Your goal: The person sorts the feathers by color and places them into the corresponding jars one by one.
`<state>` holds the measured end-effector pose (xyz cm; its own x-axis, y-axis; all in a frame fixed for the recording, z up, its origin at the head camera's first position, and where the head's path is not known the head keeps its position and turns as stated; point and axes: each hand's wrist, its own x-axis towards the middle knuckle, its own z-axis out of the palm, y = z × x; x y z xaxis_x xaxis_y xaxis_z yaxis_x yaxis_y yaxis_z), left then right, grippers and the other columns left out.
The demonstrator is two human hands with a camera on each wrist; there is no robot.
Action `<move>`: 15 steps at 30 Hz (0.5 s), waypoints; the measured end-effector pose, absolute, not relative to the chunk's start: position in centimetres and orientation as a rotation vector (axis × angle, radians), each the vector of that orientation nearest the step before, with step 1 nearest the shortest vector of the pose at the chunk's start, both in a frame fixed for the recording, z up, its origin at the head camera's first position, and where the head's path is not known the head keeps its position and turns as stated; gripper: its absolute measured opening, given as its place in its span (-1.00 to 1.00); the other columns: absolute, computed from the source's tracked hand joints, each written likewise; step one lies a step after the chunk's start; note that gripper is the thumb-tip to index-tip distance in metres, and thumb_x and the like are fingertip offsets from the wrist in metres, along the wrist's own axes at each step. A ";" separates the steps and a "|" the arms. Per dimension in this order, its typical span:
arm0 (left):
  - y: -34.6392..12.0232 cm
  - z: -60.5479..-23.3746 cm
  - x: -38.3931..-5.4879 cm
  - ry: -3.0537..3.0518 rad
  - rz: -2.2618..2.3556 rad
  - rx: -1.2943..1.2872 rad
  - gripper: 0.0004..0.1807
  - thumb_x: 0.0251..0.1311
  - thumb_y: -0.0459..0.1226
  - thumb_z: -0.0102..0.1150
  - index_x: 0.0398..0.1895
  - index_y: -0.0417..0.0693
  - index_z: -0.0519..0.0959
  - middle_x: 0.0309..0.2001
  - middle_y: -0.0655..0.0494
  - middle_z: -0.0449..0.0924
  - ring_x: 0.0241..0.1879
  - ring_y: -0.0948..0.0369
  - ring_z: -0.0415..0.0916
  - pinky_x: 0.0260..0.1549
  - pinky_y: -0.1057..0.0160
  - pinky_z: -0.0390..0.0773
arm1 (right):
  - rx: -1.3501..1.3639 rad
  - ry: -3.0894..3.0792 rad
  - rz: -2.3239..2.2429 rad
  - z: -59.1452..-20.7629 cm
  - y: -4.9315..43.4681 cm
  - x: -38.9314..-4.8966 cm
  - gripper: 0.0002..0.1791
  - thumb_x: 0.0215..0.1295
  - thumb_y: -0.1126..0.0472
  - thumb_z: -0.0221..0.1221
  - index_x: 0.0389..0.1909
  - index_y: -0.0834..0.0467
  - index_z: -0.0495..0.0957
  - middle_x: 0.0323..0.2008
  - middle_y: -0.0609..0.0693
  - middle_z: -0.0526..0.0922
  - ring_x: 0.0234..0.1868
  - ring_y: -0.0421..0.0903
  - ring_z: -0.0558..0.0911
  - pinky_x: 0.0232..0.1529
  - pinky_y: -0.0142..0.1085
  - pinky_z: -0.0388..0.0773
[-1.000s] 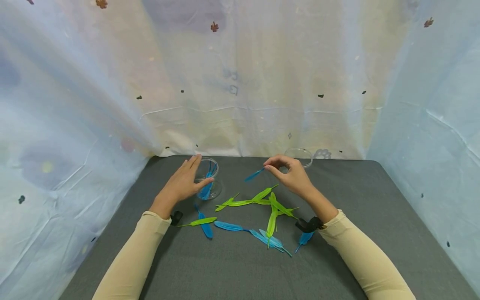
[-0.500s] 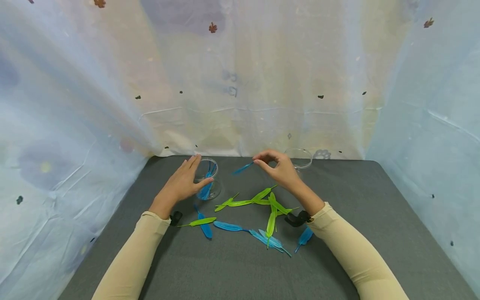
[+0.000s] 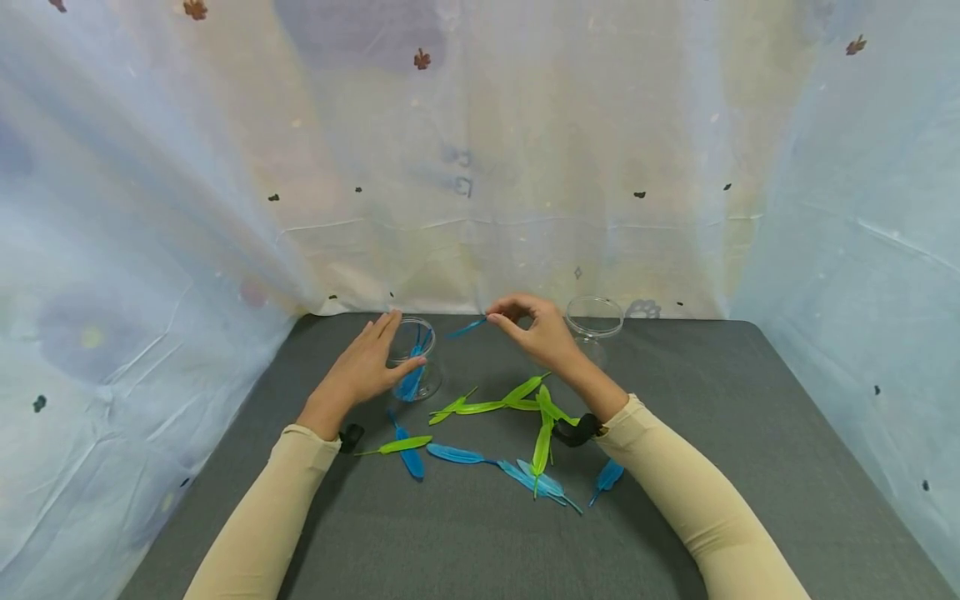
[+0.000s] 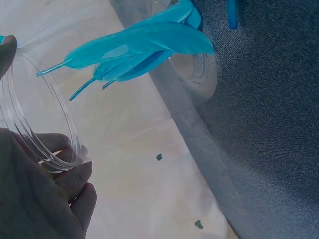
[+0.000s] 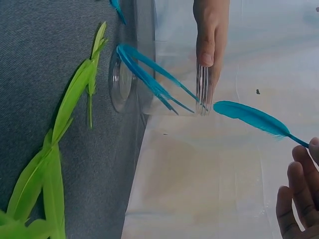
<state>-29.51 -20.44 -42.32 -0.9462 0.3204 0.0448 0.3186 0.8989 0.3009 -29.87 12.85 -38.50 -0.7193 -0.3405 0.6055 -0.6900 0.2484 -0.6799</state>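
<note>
My left hand holds a clear jar near its rim, thumb on the near side and fingers behind. Several blue feathers stand inside the jar, quills toward the mouth. My right hand pinches a single blue feather by its quill, between thumb and fingertip. That feather's tip points left toward the jar's mouth, a short gap from it in the right wrist view.
Several green feathers lie across the middle of the dark table. Loose blue feathers lie nearer the front, one of them beside the right forearm. A second clear jar stands at the back right. Behind hangs a patterned curtain.
My right hand has moved left and slightly away from me, carrying the blue feather closer to the jar. The left hand has stayed at the jar.
</note>
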 end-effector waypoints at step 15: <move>-20.5 -42.5 -29.5 3.055 0.505 0.501 0.28 0.35 0.56 -0.09 0.80 -0.06 -0.24 0.77 -0.11 -0.30 0.72 -0.25 -0.30 0.65 -0.31 -0.08 | 1.032 -2.168 1.448 -38.2 10.2 -30.9 -0.88 0.49 0.30 0.36 -0.05 0.23 0.78 -0.19 0.06 0.80 -0.32 -0.01 0.68 -0.29 -0.26 0.61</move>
<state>-29.52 -20.52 -42.50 -0.9491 0.3117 0.0465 0.3100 0.8973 0.3141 -30.87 10.17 -38.22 -0.6803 -0.3820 0.6255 -0.7241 0.2187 -0.6541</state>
